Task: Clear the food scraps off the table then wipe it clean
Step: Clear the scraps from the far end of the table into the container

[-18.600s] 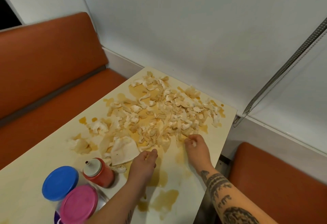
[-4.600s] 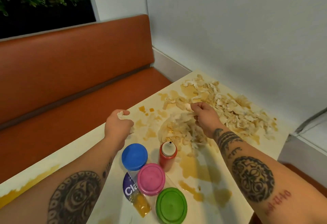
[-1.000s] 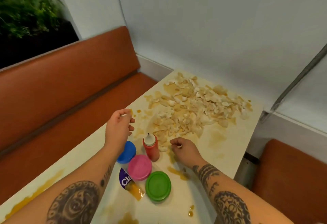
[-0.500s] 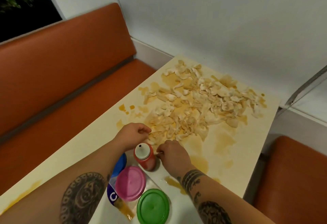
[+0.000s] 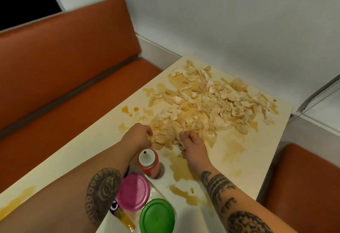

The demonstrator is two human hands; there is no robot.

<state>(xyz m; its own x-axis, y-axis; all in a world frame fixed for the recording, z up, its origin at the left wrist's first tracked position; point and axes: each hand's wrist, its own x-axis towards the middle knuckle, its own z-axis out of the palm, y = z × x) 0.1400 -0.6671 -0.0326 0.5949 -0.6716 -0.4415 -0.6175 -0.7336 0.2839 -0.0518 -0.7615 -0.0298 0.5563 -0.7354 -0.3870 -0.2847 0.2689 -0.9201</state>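
- Both hands sit just beyond the red squeeze bottle [image 5: 149, 164], at the near edge of the food scraps [image 5: 207, 107]. The left hand [image 5: 137, 137] has its fingers curled in and pinches pieces at the heap's corner.
- The right hand [image 5: 191, 144], beyond and to the right of the bottle, has its fingers curled down onto the heap. Whether a piece is caught between them cannot be told.
- The scraps lie in one broad heap on the table [image 5: 257, 159]. It spreads from just beyond the bottle to the far right corner, amid puddles of yellow-brown sauce [image 5: 233, 148].
- They look thin, limp and sauce-soaked: light, soft, probably slippery and apt to tear, so single pieces likely slide out of a pinch.
- A better hold, I judge, is cupped fingers under the heap's near rim, gathering a clump rather than plucking flakes.
- The only writing is a white "C" on a purple label [image 5: 115, 206], nearer than the bottle and beside the pink lid [image 5: 133, 191]; the rest is hidden. The bottle, pink lid and green lid [image 5: 157, 216] show no readable text.
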